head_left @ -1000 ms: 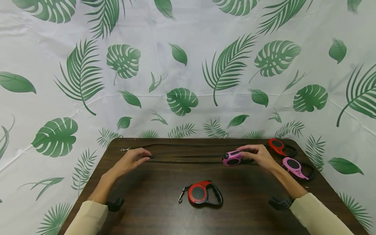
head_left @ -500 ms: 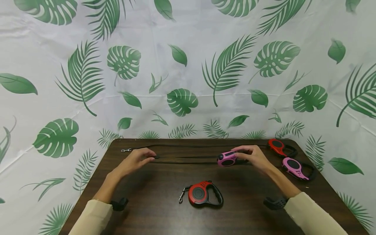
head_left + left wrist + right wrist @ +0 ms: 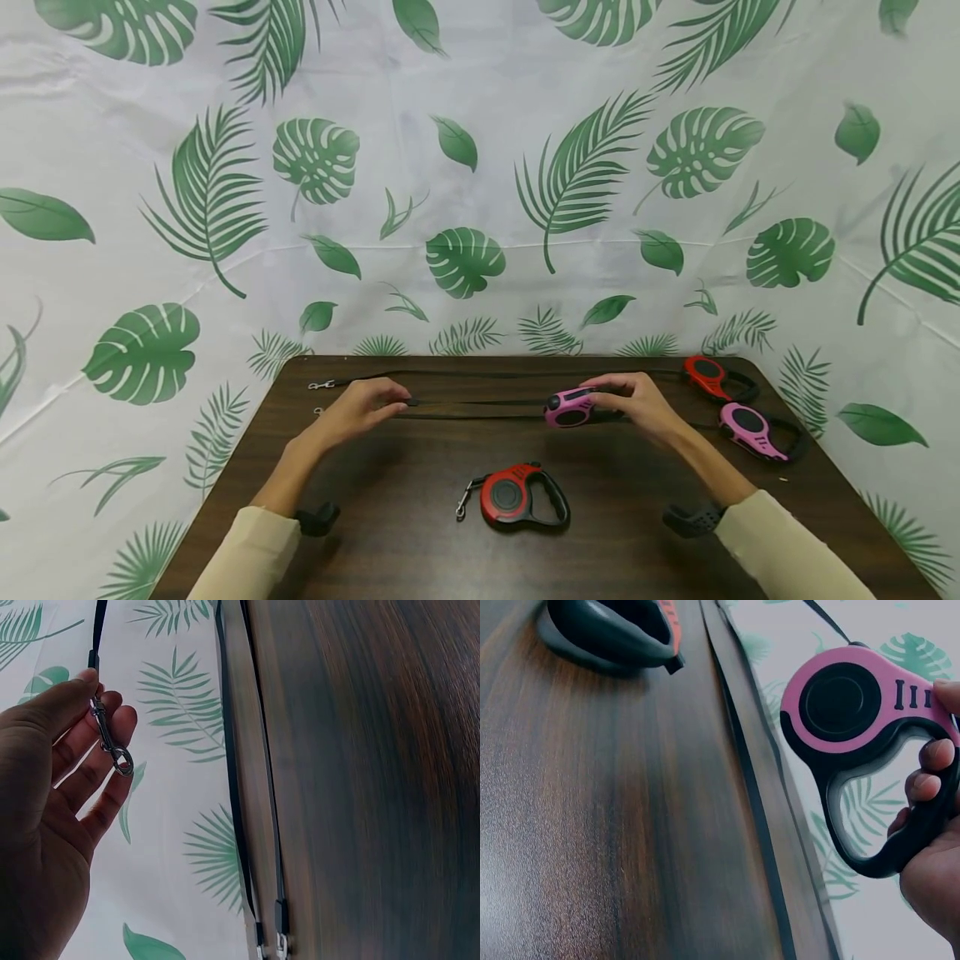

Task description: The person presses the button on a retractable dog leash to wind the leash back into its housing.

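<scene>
Hands are nearer each other than a second ago: the right hand has carried the pink retractable leash leftward above the dark wooden table, and the left hand has slid right, so the black strap between them spans less, probably reeling into the housing. Right fingers curl through the pink leash's black handle, thumb on its ribbed button. Left thumb and forefinger pinch the strap end just above its metal snap clip, other fingers loosely spread. Both forearms reach forward, wrists low. A red retractable leash lies nearer the person, untouched
</scene>
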`<state>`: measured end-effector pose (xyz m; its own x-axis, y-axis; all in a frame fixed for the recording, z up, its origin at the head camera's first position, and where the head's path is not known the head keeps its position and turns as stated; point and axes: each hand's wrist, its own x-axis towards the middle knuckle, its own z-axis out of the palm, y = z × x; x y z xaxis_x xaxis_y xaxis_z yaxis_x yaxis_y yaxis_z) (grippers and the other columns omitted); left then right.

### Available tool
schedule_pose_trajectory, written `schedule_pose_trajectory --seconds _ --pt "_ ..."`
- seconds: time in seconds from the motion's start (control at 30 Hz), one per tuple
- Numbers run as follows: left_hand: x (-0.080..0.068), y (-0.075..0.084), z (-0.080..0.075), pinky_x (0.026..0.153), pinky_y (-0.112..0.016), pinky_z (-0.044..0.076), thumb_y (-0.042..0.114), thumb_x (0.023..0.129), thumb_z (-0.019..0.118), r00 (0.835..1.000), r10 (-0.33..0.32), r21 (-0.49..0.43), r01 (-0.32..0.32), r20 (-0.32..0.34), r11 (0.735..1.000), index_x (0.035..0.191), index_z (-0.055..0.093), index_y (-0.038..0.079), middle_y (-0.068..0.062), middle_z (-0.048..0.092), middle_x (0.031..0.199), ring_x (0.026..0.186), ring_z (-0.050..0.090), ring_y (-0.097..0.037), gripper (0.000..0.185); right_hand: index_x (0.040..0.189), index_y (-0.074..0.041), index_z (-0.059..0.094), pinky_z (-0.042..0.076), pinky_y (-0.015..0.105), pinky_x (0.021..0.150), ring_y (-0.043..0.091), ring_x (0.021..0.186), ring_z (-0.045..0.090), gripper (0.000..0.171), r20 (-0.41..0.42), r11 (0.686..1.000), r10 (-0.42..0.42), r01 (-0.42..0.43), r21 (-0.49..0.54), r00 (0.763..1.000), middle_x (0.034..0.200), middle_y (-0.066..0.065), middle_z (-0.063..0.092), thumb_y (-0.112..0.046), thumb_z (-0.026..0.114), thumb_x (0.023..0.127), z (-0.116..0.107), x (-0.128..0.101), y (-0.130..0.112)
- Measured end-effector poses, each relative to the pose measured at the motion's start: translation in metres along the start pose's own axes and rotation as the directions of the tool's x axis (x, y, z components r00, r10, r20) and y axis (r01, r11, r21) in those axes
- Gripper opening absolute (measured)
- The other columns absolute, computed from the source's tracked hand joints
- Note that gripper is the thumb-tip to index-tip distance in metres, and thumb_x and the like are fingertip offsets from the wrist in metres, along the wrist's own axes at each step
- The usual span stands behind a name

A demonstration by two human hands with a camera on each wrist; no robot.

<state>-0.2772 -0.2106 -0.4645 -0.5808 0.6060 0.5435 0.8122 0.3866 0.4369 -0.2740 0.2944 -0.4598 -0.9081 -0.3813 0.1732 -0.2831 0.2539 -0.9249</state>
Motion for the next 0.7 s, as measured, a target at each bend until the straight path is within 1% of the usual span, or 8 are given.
schedule_pose_trajectory --seconds 0.17,0.33,0.53,0.6,0.7 --pt "0.004 0.001 0.004 0.074 -0.042 0.063 -0.008 0.087 0.08 1.0 -0.013 0.007 0.013 0.006 1.0 0.103 0.074 -0.004 -0.012 0.077 0.097 0.086 0.076 -0.025 0.018 0.126 0.0 0.075 0.056 0.038 0.074 0.018 0.096 0.071 0.028 0.0 1.0 0.0 0.0 0.0 1.0 0.117 0.001 0.077 -0.013 0.071 0.102 0.003 0.001 0.0" --pt "0.008 0.004 0.007 0.074 -0.042 0.063 -0.005 0.089 0.081 0.999 -0.031 0.015 0.031 0.02 0.999 0.102 0.075 -0.002 -0.01 0.078 0.096 0.086 0.076 -0.023 0.015 0.125 0.0 0.075 0.055 0.038 0.072 0.021 0.093 0.071 0.028 -0.001 1.0 0.01 -0.01 0.0 1.0 0.116 0.002 0.077 -0.014 0.073 0.101 0.007 0.004 0.0" --pt "0.013 0.008 0.011 0.076 -0.041 0.063 -0.005 0.088 0.082 0.999 -0.036 0.002 0.036 0.024 0.999 0.102 0.076 -0.003 -0.011 0.078 0.095 0.086 0.077 -0.023 0.015 0.124 -0.002 0.076 0.053 0.032 0.072 0.021 0.094 0.071 0.027 -0.004 1.0 0.014 -0.014 0.007 1.0 0.117 0.003 0.077 -0.015 0.074 0.101 0.013 0.007 -0.003" --pt "0.014 0.009 0.013 0.076 -0.039 0.063 -0.004 0.088 0.082 0.998 -0.049 0.001 0.049 0.026 0.999 0.102 0.076 -0.002 -0.01 0.078 0.095 0.085 0.077 -0.022 0.015 0.124 -0.002 0.076 0.053 0.032 0.072 0.019 0.094 0.071 0.028 -0.003 1.0 0.014 -0.014 0.01 1.0 0.117 0.003 0.077 -0.016 0.073 0.101 0.015 0.008 -0.004" --pt "0.015 0.009 0.016 0.076 -0.038 0.063 -0.004 0.089 0.081 0.998 -0.063 0.001 0.063 0.031 0.998 0.102 0.076 -0.001 -0.009 0.078 0.095 0.085 0.076 -0.02 0.014 0.124 -0.001 0.076 0.055 0.036 0.073 0.019 0.094 0.072 0.028 -0.002 1.0 0.018 -0.018 0.016 1.0 0.117 0.002 0.077 -0.016 0.074 0.101 0.018 0.009 -0.004"
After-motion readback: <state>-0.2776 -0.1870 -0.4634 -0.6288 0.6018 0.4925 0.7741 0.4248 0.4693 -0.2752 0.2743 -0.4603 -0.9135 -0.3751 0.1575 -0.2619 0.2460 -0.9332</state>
